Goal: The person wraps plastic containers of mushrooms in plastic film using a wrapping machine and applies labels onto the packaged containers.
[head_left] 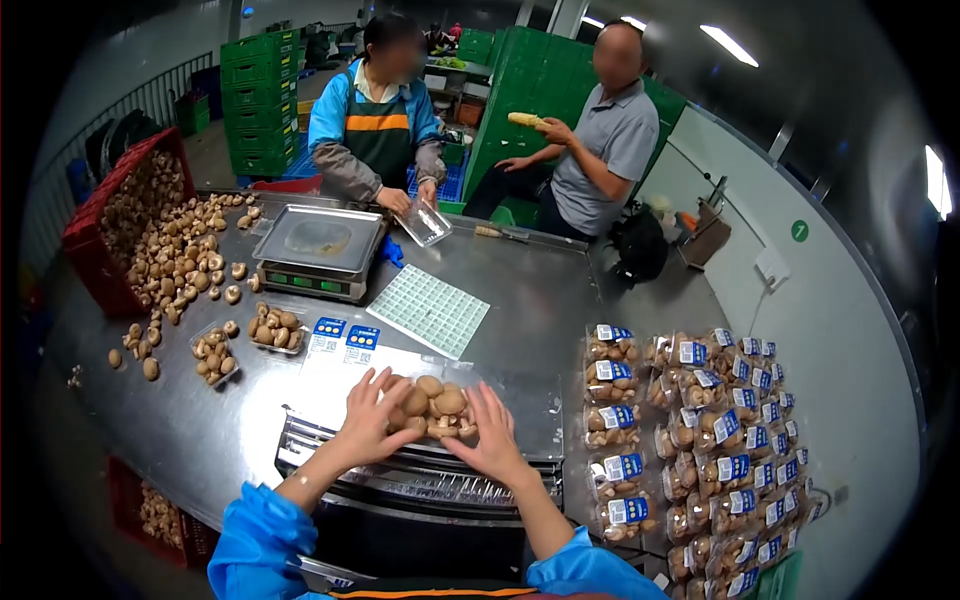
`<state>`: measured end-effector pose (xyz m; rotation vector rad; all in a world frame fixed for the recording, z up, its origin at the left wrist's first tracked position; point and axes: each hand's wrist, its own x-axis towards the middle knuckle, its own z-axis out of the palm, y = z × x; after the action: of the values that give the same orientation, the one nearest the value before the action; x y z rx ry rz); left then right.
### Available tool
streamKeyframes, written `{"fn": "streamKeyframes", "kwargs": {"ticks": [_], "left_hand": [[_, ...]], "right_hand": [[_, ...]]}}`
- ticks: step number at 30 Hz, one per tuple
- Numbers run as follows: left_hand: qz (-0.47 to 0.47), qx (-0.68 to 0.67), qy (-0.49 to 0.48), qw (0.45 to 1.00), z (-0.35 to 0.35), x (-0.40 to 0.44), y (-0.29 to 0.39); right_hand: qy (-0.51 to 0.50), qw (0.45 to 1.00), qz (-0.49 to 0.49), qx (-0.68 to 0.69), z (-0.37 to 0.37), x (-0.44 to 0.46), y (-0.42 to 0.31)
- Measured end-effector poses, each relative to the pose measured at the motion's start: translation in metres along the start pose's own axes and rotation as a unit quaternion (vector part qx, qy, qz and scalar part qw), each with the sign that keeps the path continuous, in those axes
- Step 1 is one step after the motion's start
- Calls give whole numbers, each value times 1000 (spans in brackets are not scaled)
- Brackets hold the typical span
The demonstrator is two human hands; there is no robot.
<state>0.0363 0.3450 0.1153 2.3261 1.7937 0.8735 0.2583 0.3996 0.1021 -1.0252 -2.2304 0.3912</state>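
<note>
A tray of brown mushrooms (438, 402) sits in front of me at the wrapping machine (420, 482), the tray itself mostly hidden. My left hand (373, 422) cups its left side, fingers spread along the mushrooms. On the opposite side my right hand (492, 434) presses in with its fingers pointing away from me. Clear film with a shiny, creased look lies on the machine just below the tray. Beyond my left hand are two blue-and-white labels (361, 341). Two more filled trays, one a mushroom tray (276, 329), stand further left.
A tipped red crate (112, 240) spills loose mushrooms at the left. A scale (318, 250) and a label sheet (430, 310) lie ahead. Many wrapped packs (735, 465) are stacked at right. Across the table, one person holds a clear tray (427, 224); another sits holding something yellow.
</note>
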Motion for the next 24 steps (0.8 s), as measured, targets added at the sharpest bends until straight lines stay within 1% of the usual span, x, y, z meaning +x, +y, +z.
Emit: {"fn": "streamKeyframes", "kwargs": {"ticks": [2,4,7,10,14,17,20,24], "left_hand": [[13,-36,-32,999,24,4,-13],[33,-51,-13,998,29,6,-15],[59,-35,-19,998,26,6,-8],[66,-9,-36,997,23,8,-2],[61,15,-60,996,22,5,-4],[65,19,-45,997,25,0,-5],[67,23,-46,996,27,-1,-7],[77,23,-36,996,31,-3,-14]], "right_hand": [[-24,1000,-12,-10,4,0,4],[-15,1000,-3,-16,1,1,1],[-20,1000,13,0,-5,-3,-2],[-5,1000,4,-16,-8,-8,-6],[-30,999,22,-34,0,-14,-3],[-73,997,10,-25,-4,-17,3],[-104,993,19,-51,-8,-18,2],[-109,992,59,-20,-5,-18,1]]}}
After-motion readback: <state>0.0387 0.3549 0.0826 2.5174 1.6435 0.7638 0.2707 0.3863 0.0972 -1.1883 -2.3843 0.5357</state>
